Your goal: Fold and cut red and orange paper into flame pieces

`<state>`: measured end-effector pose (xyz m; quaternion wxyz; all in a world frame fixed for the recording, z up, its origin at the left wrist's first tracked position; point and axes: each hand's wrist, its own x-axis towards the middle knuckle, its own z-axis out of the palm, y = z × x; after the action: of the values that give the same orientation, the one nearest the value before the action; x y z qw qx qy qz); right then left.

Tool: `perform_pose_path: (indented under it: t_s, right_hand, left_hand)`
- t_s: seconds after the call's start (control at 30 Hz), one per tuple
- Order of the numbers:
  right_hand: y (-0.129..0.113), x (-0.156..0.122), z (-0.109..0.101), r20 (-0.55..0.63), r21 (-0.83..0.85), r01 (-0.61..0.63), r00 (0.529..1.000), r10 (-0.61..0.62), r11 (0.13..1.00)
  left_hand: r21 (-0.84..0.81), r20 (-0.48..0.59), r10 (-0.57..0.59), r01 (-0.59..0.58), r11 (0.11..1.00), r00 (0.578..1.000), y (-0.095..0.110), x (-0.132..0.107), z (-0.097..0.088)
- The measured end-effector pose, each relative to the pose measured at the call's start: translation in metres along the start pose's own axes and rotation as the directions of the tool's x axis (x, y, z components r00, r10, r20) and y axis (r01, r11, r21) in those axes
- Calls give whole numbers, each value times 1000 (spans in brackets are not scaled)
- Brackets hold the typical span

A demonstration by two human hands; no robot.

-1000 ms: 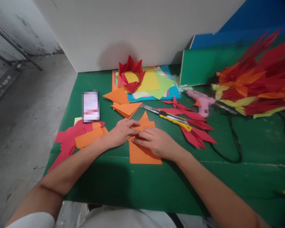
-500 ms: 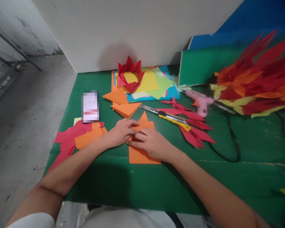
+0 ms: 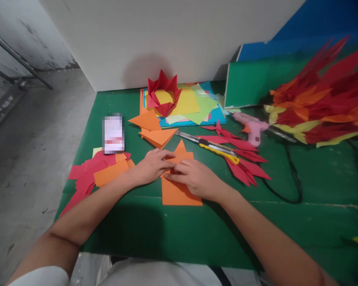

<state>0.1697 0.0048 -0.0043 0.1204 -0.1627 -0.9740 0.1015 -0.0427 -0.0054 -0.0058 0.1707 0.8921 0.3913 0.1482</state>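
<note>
Orange paper [image 3: 179, 192], partly folded with a point standing at its far end, lies flat on the green table [image 3: 155, 234] under both hands. The left hand [image 3: 151, 164] rests palm down on the sheet's left edge, fingers stretched toward the middle and pressing the fold. The right hand [image 3: 197, 178] lies over the sheet's right half, its fingertips meeting the left hand's at the centre, where they appear to pinch or flatten a small flap; whether anything is gripped there I cannot tell. Since a second ago the right hand has slid slightly along the crease and come back, while the left has barely moved and the sheet has kept its place, so the work reads as a crease being firmed, not a new fold opened.

Left of the orange paper lies a heap of red and orange cut pieces [image 3: 98, 172], and beyond those a phone [image 3: 113, 133]. Just beyond the paper sit folded orange triangles [image 3: 156, 135], then a red paper crown [image 3: 163, 93] on a stack of coloured sheets [image 3: 197, 109]. To the paper's right lie a utility knife [image 3: 209, 146], red pointed pieces [image 3: 247, 169] and a pink glue gun [image 3: 252, 128].
</note>
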Motion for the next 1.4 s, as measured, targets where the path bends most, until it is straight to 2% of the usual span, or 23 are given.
perform_pose_path:
  t_s: [0.17,0.47,0.57,0.63,0.7,0.77,0.93,1.07,1.13,1.23,1.3,1.37,1.4]
  right_hand:
    - [3,-3,-9,-33,2,-70,997,70,998]
    - [29,-30,-33,-20,-74,-233,973,232,970]
    - [35,-38,-33,-82,-104,-271,961,263,957]
    - [38,-40,-32,-197,-122,-331,932,304,936]
    - [41,-40,-30,-321,-142,-429,872,368,892]
    - [43,-38,-27,-372,-163,-509,825,426,845]
    - [48,-33,-18,-310,-175,-554,816,488,814]
    - [45,-33,-20,-331,-200,-584,796,507,787]
    - [41,-35,-26,-365,-188,-619,765,531,762]
    - [35,-37,-37,-416,-124,-699,681,603,704]
    - [32,-39,-43,-418,-62,-723,645,640,688]
    - [31,-40,-48,-373,6,-713,649,663,701]
    - [31,-41,-49,-328,42,-697,668,668,716]
  left_hand:
    - [8,-20,18,-18,1000,1000,-2,0,3]
    - [-31,4,-10,10,999,1000,-1,0,2]
    - [-25,27,-15,16,1000,1000,3,0,-1]
    - [-18,34,-9,10,1000,999,5,-1,-3]
    - [-9,33,-3,4,1000,999,5,-2,-4]
    - [-5,27,0,0,1000,1000,6,-2,-4]
    - [-27,20,-5,6,1000,1000,8,-3,-4]
    - [-70,-5,-18,17,997,1000,9,-4,-4]
    - [-99,-14,-15,14,995,1000,9,-4,-4]
    - [-106,-21,13,-16,994,1000,9,-5,-4]
    - [-90,-35,20,-23,996,999,9,-5,-5]
    - [-74,-51,13,-17,997,999,9,-5,-5]
    - [-64,-54,13,-17,998,998,9,-5,-5]
